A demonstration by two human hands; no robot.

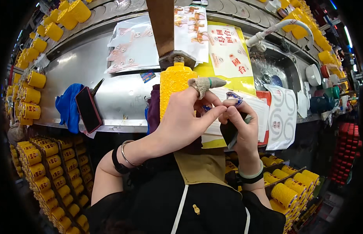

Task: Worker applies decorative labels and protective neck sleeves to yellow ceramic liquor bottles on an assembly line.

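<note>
Left hand: the left hand rises from the lower left, forearm slanting up to the right, wrist wearing a black band and a thin metal bangle; its index finger, capped in a knitted grey finger cot, points right, while thumb and middle finger close toward the right hand's fingertips
Right hand: the right hand comes up from the lower right with a pale green bangle at the wrist; fingers curled, thumb and forefinger pinching a small blue-and-white sticker, a dark rag tucked in the palm
Sticker position: held between both hands' fingertips, just right of the bottle, in front of the steel counter
Bottle: a tall textured yellow ceramic bottle stands upright under a brown post with a metal clamp, partly hidden by the left hand
Counter: a curved stainless-steel counter bears a red-edged black phone, a blue cloth and white label sheets
Surroundings: crates of small yellow bottles at lower left and lower right; a sink with a white tap at upper right
</note>
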